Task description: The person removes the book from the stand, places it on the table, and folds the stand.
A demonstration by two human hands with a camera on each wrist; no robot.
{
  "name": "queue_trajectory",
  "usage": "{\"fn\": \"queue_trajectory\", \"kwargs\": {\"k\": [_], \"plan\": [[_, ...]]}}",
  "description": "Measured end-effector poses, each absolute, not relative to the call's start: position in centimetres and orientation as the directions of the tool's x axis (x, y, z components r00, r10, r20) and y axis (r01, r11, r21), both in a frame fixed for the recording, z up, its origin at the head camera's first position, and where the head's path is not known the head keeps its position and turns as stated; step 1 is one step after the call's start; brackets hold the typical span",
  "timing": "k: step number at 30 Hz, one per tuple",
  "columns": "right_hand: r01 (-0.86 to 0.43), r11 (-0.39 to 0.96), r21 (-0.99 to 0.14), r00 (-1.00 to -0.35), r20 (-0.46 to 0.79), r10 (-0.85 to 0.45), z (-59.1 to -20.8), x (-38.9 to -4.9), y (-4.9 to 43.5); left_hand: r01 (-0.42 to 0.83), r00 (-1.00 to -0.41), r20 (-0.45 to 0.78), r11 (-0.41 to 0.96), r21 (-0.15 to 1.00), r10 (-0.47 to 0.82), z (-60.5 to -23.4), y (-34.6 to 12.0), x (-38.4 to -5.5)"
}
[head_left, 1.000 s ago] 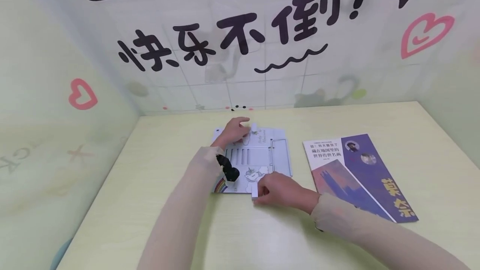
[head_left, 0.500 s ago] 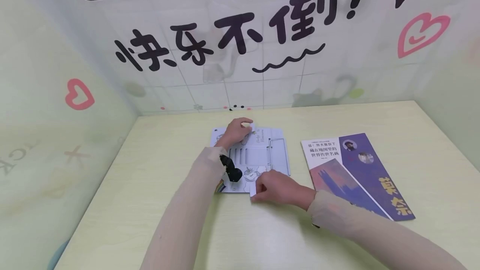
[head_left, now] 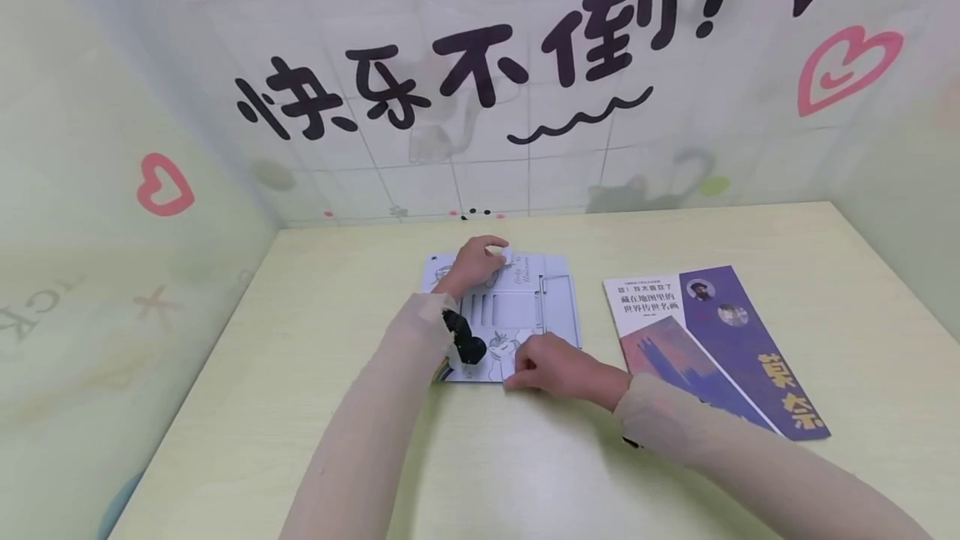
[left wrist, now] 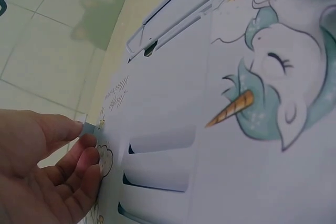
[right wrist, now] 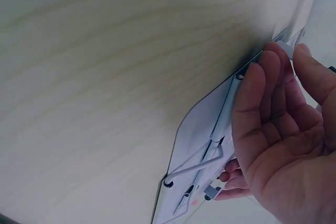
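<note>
A white book stand [head_left: 517, 311] lies flat on the table, printed with a unicorn [left wrist: 283, 72] and fitted with wire bars [right wrist: 199, 165] on its right part. At its far edge my left hand [head_left: 474, 263] pinches a small pale tab [left wrist: 90, 129] between thumb and fingers. My right hand [head_left: 558, 367] is at the near edge, where thumb and forefinger pinch another small white tab [right wrist: 286, 50]. Slots [left wrist: 157, 166] run across the middle of the panel. My right hand covers the stand's near right corner in the head view.
To the right of the stand lies a purple and white book [head_left: 720, 357], flat on the pale wooden table [head_left: 480, 465]. A printed curtain [head_left: 480, 140] with black lettering hangs behind the table's far edge. A black wrist camera [head_left: 467, 342] sits over the stand's left part.
The near tab stuck out past the stand's edge; now it sits closer in, and my right hand has moved slightly away from me with it. My left fingers have closed onto the far tab.
</note>
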State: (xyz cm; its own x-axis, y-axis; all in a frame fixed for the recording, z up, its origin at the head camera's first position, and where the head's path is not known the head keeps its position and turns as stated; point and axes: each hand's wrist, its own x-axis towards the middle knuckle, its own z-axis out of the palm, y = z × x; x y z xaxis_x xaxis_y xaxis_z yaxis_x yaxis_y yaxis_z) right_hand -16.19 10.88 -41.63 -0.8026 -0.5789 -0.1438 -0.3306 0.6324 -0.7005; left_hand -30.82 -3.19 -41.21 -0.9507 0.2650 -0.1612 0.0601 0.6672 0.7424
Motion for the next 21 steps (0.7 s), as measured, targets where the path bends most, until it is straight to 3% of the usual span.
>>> {"fn": "queue_trajectory", "kwargs": {"k": [9, 21], "plan": [[-0.311, 0.661, -0.683, -0.822, -0.157, -0.548, -41.7, -16.3, 11.1, 0.064, -0.948, -0.163, 0.668, 0.741, 0.272, -41.3, -3.0, -30.8], [-0.349, 0.667, -0.658, -0.866, -0.045, -0.498, -40.4, -18.0, 15.4, 0.106, -0.957, -0.1, 0.651, 0.752, 0.272, -40.9, -6.0, -30.3]]}}
